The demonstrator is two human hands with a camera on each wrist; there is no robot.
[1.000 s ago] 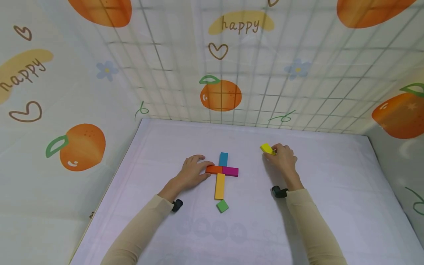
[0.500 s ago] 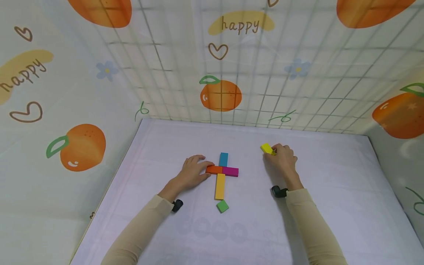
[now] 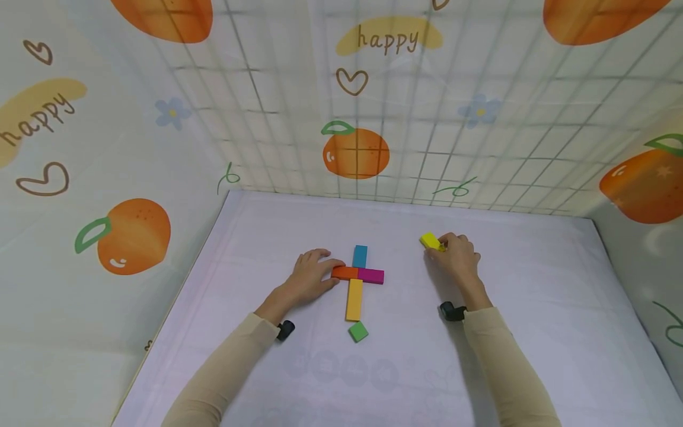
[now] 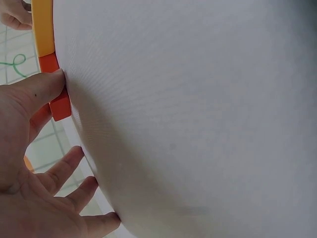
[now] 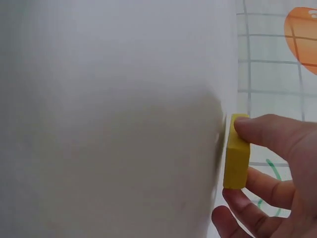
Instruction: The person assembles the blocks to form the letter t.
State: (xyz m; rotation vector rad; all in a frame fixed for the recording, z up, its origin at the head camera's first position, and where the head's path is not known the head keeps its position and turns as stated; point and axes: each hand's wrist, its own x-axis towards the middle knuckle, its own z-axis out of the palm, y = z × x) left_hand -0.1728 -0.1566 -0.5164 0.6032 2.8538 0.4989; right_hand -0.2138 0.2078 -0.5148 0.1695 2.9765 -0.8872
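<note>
Thumb and forefinger of my left hand pinch the left part of an orange-red block, also seen in the left wrist view. Against its right end lies a magenta block. Behind these stands a blue block, and in front lies a longer amber block; the blocks touch to make a cross. My right hand, at the back right of the table, grips a yellow block between thumb and fingers. The right wrist view shows the yellow block close to the table surface.
A green square block lies turned at an angle by the amber block's front end. The white table is bounded at the back and sides by printed cloth walls. A small black camera sits on each wrist.
Almost nothing differs. My right hand and wrist have shifted very slightly, still holding the yellow block. The left hand and the blocks on the table keep their places.
</note>
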